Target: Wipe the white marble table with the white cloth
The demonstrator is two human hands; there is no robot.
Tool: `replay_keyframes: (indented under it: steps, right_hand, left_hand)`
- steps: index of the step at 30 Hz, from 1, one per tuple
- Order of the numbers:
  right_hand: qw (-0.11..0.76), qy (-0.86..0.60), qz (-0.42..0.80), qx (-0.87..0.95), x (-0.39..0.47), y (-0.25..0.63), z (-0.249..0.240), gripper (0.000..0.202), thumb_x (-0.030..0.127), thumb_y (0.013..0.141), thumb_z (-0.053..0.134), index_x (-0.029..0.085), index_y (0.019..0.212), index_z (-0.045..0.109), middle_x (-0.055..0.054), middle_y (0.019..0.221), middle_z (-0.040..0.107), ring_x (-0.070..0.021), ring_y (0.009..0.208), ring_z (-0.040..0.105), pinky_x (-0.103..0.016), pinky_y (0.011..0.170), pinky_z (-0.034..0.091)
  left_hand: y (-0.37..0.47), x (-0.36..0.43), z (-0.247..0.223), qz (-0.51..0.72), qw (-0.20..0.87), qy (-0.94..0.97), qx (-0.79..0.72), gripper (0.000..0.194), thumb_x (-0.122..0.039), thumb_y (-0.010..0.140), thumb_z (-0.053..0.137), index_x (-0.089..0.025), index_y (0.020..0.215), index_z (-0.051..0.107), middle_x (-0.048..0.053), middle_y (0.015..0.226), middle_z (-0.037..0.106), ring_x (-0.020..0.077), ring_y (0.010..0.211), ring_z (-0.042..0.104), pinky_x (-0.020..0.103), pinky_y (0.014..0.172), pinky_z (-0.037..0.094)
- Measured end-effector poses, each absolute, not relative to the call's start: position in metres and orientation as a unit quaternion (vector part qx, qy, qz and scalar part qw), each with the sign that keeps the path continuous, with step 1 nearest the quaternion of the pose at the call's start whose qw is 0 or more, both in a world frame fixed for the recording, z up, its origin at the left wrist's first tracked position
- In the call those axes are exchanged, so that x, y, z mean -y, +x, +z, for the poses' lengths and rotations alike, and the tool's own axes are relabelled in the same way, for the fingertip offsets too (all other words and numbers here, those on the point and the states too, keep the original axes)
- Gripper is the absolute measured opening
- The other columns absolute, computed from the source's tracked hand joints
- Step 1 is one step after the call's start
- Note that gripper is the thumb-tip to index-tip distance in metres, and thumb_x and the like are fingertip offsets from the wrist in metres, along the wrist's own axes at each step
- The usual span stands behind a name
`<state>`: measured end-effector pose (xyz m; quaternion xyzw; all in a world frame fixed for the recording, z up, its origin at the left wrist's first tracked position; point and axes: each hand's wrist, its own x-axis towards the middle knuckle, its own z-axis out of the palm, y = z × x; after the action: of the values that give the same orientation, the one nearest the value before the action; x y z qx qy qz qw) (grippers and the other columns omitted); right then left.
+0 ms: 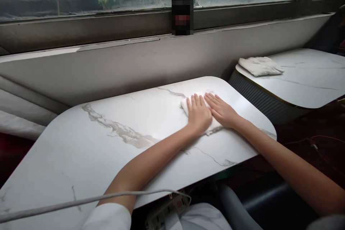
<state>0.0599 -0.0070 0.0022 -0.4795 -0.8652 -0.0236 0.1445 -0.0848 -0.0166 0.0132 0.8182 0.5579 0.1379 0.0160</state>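
Note:
My left hand (198,114) lies flat on a folded white cloth (215,127), its fingers stretched out toward the window side. Beside it, my right hand (221,110) also rests flat on the cloth, fingers straight and close together, angled inward. The two hands nearly touch. Most of the cloth is hidden under them; its edges show at the left and the front. Beneath is a white table (67,140) with grey-brown marble veins and rounded corners, and the cloth sits toward its right end.
A second marble-patterned table (309,79) stands at the right with another folded cloth (261,66) on its corner. A grey cable (88,199) crosses the near left. A power strip (165,210) hangs below the table's front edge. Behind runs a low wall (129,64) under windows.

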Motion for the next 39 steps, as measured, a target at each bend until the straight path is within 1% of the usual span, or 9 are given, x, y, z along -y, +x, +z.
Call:
replay_keyframes:
  steps: [5, 8, 12, 16, 19, 24, 27, 32, 39]
  right_hand:
    - [0.157, -0.503, -0.053, 0.848, 0.115, 0.107, 0.004, 0.056, 0.024, 0.097, 0.022, 0.020, 0.151, 0.007, -0.006, 0.154, 0.020, -0.0214, 0.140, 0.020, -0.048, 0.114, 0.024]
    - [0.146, -0.551, -0.057, 0.819, 0.140, 0.127, 0.002, 0.057, 0.023, 0.096, 0.024, 0.024, 0.151, 0.006, -0.004, 0.154, 0.021, -0.0222, 0.139, 0.023, -0.047, 0.112, 0.027]
    - [0.114, -0.622, -0.031, 0.774, 0.106, 0.141, 0.001, 0.057, 0.022, 0.092, 0.025, 0.022, 0.148, 0.023, -0.006, 0.149, 0.035, -0.0222, 0.136, 0.029, -0.046, 0.109, 0.032]
    - [0.108, -0.643, -0.034, 0.758, 0.030, 0.137, 0.006, 0.056, 0.020, 0.088, 0.026, 0.011, 0.141, 0.040, -0.010, 0.147, 0.038, -0.0210, 0.136, 0.030, -0.043, 0.113, 0.026]
    - [0.125, -0.635, -0.028, 0.762, -0.029, 0.128, 0.006, 0.056, 0.019, 0.086, 0.028, 0.006, 0.138, 0.044, -0.012, 0.146, 0.038, -0.0213, 0.136, 0.032, -0.042, 0.113, 0.026]
    - [0.179, -0.602, -0.015, 0.778, -0.110, 0.116, 0.001, 0.055, 0.020, 0.084, 0.033, 0.015, 0.138, 0.046, -0.006, 0.144, 0.042, -0.0216, 0.135, 0.035, -0.045, 0.112, 0.026]
    - [0.178, -0.601, -0.006, 0.779, -0.138, 0.110, 0.001, 0.055, 0.021, 0.084, 0.033, 0.014, 0.137, 0.046, -0.005, 0.144, 0.042, -0.0212, 0.135, 0.035, -0.043, 0.113, 0.026]
    - [0.163, -0.603, -0.018, 0.781, -0.141, 0.105, 0.004, 0.056, 0.020, 0.086, 0.029, 0.008, 0.138, 0.044, -0.009, 0.146, 0.039, -0.0189, 0.136, 0.032, -0.038, 0.114, 0.023]
    - [0.158, -0.577, -0.048, 0.800, -0.053, 0.115, -0.001, 0.054, 0.025, 0.091, 0.025, 0.010, 0.142, 0.037, -0.009, 0.148, 0.036, -0.0230, 0.137, 0.029, -0.047, 0.114, 0.024]
  left_hand:
    - [-0.050, 0.100, 0.020, 0.136, 0.061, 0.872, -0.467, 0.058, -0.034, 0.096, 0.020, -0.003, 0.145, 0.024, 0.017, 0.152, 0.024, 0.0320, 0.142, 0.011, 0.052, 0.115, 0.006]
    - [-0.031, 0.114, 0.024, 0.131, 0.080, 0.885, -0.440, 0.058, -0.032, 0.095, 0.024, -0.003, 0.145, 0.026, 0.018, 0.151, 0.025, 0.0323, 0.141, 0.013, 0.052, 0.114, 0.005]
    - [-0.011, 0.085, 0.022, 0.135, 0.095, 0.883, -0.439, 0.057, -0.030, 0.094, 0.026, -0.001, 0.144, 0.027, 0.020, 0.151, 0.025, 0.0318, 0.141, 0.016, 0.051, 0.114, 0.006]
    - [-0.002, 0.021, 0.017, 0.149, 0.077, 0.863, -0.477, 0.055, -0.028, 0.095, 0.022, -0.004, 0.143, 0.029, 0.017, 0.151, 0.028, 0.0278, 0.140, 0.020, 0.049, 0.115, 0.007]
    - [-0.005, -0.033, 0.015, 0.158, 0.058, 0.851, -0.498, 0.054, -0.028, 0.095, 0.021, -0.004, 0.142, 0.031, 0.016, 0.150, 0.030, 0.0262, 0.139, 0.023, 0.047, 0.115, 0.006]
    - [-0.016, -0.104, 0.011, 0.163, 0.039, 0.836, -0.523, 0.054, -0.028, 0.095, 0.021, -0.004, 0.142, 0.033, 0.016, 0.149, 0.032, 0.0242, 0.139, 0.025, 0.045, 0.115, 0.006]
    - [-0.020, -0.129, 0.010, 0.164, 0.032, 0.828, -0.535, 0.053, -0.028, 0.095, 0.021, -0.005, 0.142, 0.033, 0.016, 0.149, 0.033, 0.0239, 0.139, 0.025, 0.044, 0.115, 0.007]
    - [-0.021, -0.137, 0.008, 0.165, 0.019, 0.823, -0.544, 0.054, -0.029, 0.096, 0.022, -0.004, 0.142, 0.032, 0.016, 0.149, 0.031, 0.0244, 0.139, 0.024, 0.043, 0.115, 0.007]
    - [-0.024, -0.066, 0.009, 0.161, 0.017, 0.854, -0.495, 0.053, -0.029, 0.096, 0.026, -0.004, 0.142, 0.033, 0.018, 0.149, 0.031, 0.0270, 0.139, 0.023, 0.046, 0.115, 0.008]
